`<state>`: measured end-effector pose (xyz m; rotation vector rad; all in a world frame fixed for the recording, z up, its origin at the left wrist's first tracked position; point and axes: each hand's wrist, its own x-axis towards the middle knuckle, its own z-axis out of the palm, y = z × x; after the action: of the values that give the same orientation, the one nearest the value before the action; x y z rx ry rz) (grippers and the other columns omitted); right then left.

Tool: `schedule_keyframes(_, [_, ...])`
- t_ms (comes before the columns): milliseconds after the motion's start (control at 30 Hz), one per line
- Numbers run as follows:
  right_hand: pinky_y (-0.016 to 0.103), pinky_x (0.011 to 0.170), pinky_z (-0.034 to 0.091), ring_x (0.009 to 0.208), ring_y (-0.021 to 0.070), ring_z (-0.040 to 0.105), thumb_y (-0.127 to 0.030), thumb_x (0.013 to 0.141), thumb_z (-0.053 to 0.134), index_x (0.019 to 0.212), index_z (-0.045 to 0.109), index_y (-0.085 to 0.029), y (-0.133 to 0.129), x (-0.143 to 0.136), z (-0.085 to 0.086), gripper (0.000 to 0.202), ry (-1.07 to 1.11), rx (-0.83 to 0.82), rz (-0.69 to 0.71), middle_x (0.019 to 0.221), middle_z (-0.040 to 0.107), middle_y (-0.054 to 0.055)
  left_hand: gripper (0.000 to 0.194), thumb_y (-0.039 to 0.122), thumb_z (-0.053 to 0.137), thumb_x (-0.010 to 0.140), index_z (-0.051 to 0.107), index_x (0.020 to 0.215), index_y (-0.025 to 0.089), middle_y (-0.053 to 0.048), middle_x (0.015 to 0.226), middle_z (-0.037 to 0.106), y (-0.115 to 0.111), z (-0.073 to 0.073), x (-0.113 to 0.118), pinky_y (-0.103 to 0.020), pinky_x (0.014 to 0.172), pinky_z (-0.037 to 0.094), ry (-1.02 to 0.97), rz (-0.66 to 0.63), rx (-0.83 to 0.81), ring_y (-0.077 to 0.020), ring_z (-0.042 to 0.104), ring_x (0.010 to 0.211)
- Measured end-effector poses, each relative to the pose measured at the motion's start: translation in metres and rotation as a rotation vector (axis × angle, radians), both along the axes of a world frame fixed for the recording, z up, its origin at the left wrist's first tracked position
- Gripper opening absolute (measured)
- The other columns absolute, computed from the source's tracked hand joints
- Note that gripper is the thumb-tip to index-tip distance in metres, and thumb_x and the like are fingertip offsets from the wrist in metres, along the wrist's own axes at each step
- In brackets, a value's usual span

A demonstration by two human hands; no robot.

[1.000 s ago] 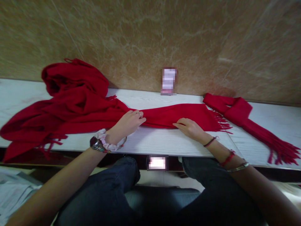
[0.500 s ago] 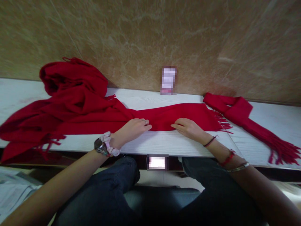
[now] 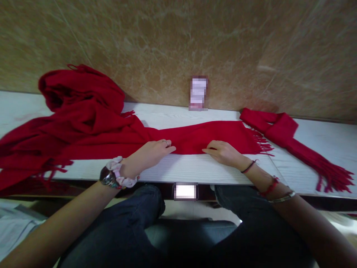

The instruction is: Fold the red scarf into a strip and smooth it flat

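Observation:
A red fringed scarf lies in a long flat strip across the white table. My left hand is closed on the scarf's near edge, left of the middle, its fingers together. Farther right, my right hand pinches the same near edge between thumb and fingers. The fingertips of both hands are partly hidden. Leftward, the strip runs into a rumpled red heap of cloth; where one piece ends and another begins is unclear. Past the strip's fringed right end lies a narrow folded red scarf, its fringe hanging toward the near side.
The white table backs onto a brown marbled wall. A blurred-out phone-like object leans on the wall. Another blurred bright object sits below the table's front edge, between my knees. Pale papers or packets lie at lower left.
My left hand has slid slightly left along the scarf's near edge, widening the gap between the hands. My right hand stays in nearly the same place. The view has shifted a little.

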<state>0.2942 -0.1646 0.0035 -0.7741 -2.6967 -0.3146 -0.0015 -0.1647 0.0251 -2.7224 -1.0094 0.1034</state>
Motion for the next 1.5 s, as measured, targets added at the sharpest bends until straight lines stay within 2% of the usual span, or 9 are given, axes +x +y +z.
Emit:
schedule_keyframes(167, [0.028,0.077,0.048,0.084,0.0171,0.060,-0.024,0.088,0.047,0.095,0.068,-0.012,0.012,-0.004,0.029,0.026,0.065,-0.236,-0.036,0.092,0.066,0.009,0.036,0.009,0.037,0.086,0.054,0.116,0.020,-0.008,0.111,0.055,-0.003,0.004,0.015,-0.028,0.077,0.046,-0.010,-0.022,-0.032,-0.0169,0.056,0.094])
schedule_keyframes(267, [0.029,0.080,0.046,0.087,0.0186,0.060,-0.022,0.088,0.045,0.094,0.069,-0.011,0.040,-0.019,0.049,0.027,0.087,-0.224,-0.136,0.094,0.068,0.010,0.035,0.010,0.037,0.087,0.053,0.117,0.019,-0.008,0.114,0.055,-0.004,0.004,0.020,-0.024,0.075,0.047,-0.035,-0.021,-0.069,-0.0161,0.056,0.098])
schedule_keyframes(367, [0.030,0.081,0.044,0.090,0.0203,0.060,-0.018,0.086,0.047,0.095,0.069,-0.011,0.075,-0.047,0.056,0.025,-0.003,-0.232,-0.230,0.094,0.068,0.011,0.032,0.015,0.039,0.088,0.056,0.115,0.019,-0.007,0.112,0.057,-0.005,0.006,0.019,-0.024,0.076,0.048,-0.059,-0.008,-0.092,-0.0160,0.056,0.099])
schedule_keyframes(533, [0.026,0.079,0.042,0.088,0.0180,0.060,-0.017,0.078,0.061,0.096,0.068,-0.014,0.113,-0.089,0.049,0.020,-0.263,-0.378,-0.146,0.096,0.068,0.008,0.030,0.018,0.041,0.088,0.058,0.113,0.019,-0.007,0.107,0.060,-0.006,0.007,0.016,-0.025,0.073,0.049,-0.081,-0.005,-0.098,-0.0171,0.058,0.095])
schedule_keyframes(733, [0.025,0.070,0.040,0.081,0.0172,0.059,-0.014,0.080,0.056,0.088,0.067,-0.011,0.123,-0.100,0.047,0.014,-0.393,-0.448,-0.196,0.088,0.068,0.009,0.028,0.019,0.043,0.086,0.061,0.109,0.020,-0.007,0.101,0.061,-0.006,0.004,0.017,-0.025,0.069,0.049,-0.117,-0.018,-0.076,-0.0172,0.059,0.092])
schedule_keyframes(900, [0.024,0.069,0.040,0.077,0.0147,0.056,-0.017,0.080,0.058,0.090,0.064,-0.010,0.126,-0.096,0.046,0.014,-0.365,-0.468,-0.140,0.091,0.065,0.009,0.028,0.021,0.042,0.087,0.060,0.109,0.020,-0.007,0.100,0.060,-0.006,0.002,0.017,-0.026,0.064,0.049,-0.123,-0.016,-0.060,-0.0181,0.059,0.088])
schedule_keyframes(1100, [0.025,0.070,0.040,0.076,0.0150,0.055,-0.015,0.079,0.056,0.081,0.063,-0.013,0.132,-0.093,0.041,0.008,-0.313,-0.452,-0.103,0.085,0.065,0.006,0.029,0.021,0.041,0.087,0.061,0.109,0.020,-0.008,0.099,0.060,-0.007,0.002,0.017,-0.025,0.065,0.049,-0.135,-0.025,-0.069,-0.0177,0.059,0.089])
schedule_keyframes(1300, [0.025,0.068,0.038,0.080,0.0169,0.058,-0.016,0.085,0.046,0.095,0.060,-0.011,0.145,-0.095,0.048,0.018,-0.127,-0.345,-0.283,0.089,0.066,0.009,0.029,0.025,0.040,0.089,0.060,0.109,0.020,-0.008,0.102,0.060,-0.008,0.008,0.018,-0.027,0.066,0.051,-0.102,-0.021,-0.105,-0.0187,0.059,0.091])
schedule_keyframes(1500, [0.024,0.069,0.039,0.084,0.0185,0.060,-0.015,0.086,0.045,0.099,0.060,-0.010,0.156,-0.105,0.034,0.020,-0.136,-0.342,-0.338,0.093,0.067,0.011,0.032,0.034,0.049,0.084,0.057,0.112,0.020,-0.015,0.133,0.042,-0.010,0.009,0.016,-0.031,0.074,0.051,-0.058,-0.004,-0.082,-0.0260,0.053,0.109])
